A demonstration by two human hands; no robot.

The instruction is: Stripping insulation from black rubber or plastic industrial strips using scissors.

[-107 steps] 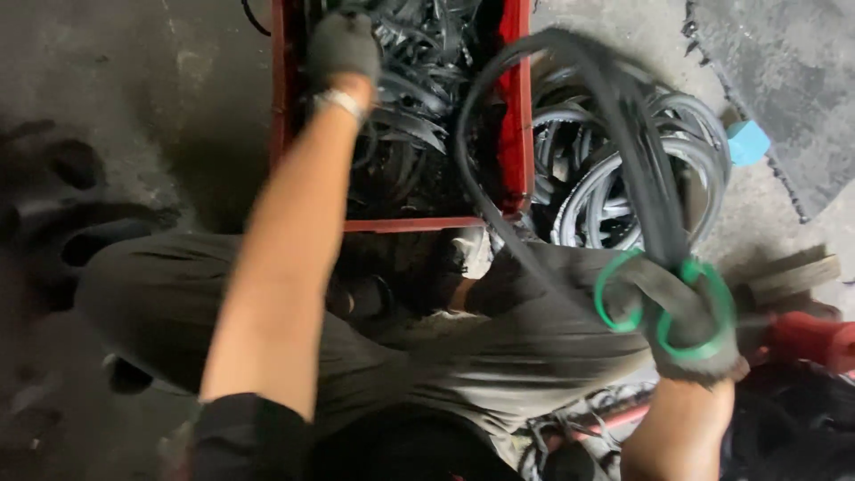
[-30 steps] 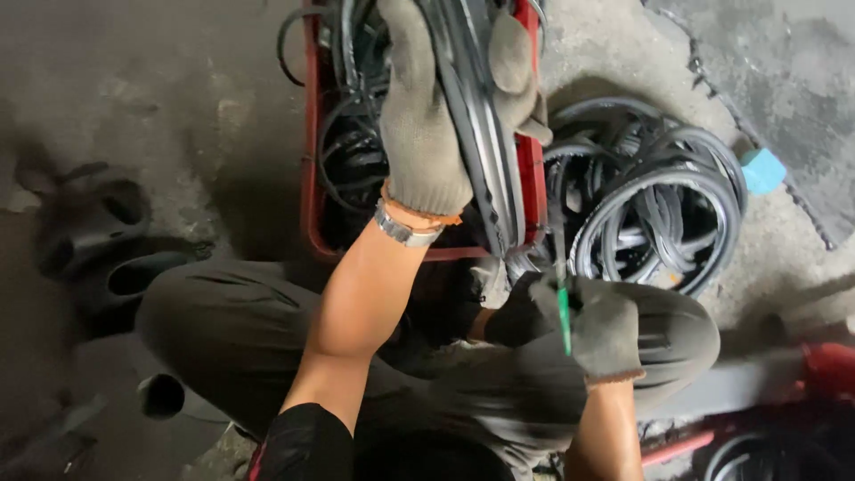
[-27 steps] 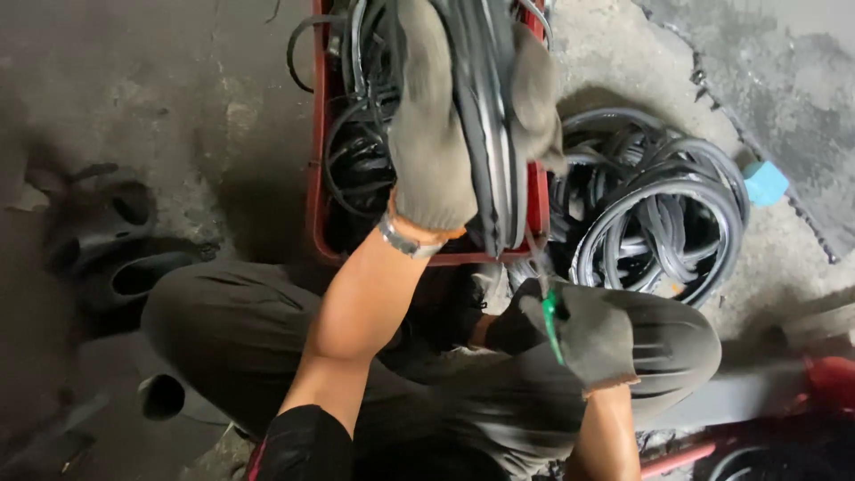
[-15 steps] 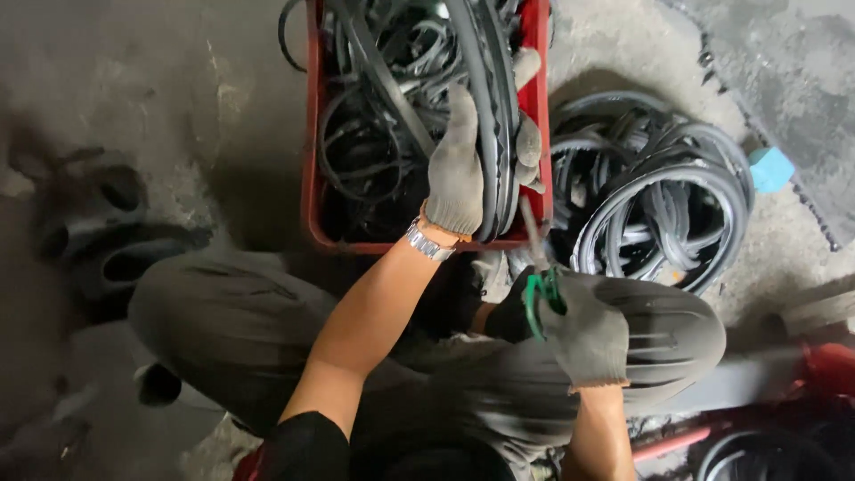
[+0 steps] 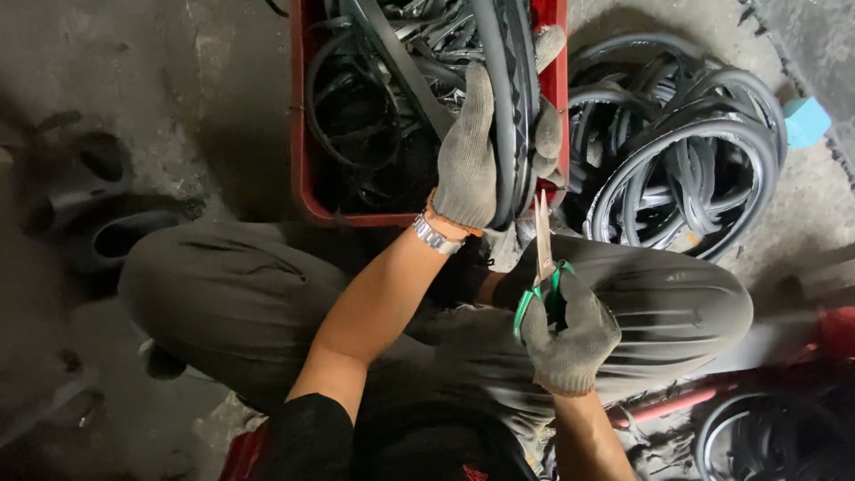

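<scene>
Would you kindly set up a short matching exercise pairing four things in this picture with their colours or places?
Things:
1. crate
2. scissors
3. rubber strip
4. pile of rubber rings

Places or colours:
A. on the floor, right of the crate
B. green handles, in the right hand
C. red, holding black rubber parts
D. gripped by the gloved left hand

Pairs: 1-C, 2-B, 3-D, 4-A

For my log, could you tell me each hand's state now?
Left hand: closed on black rubber strips.
Right hand: closed on green-handled scissors.
</scene>
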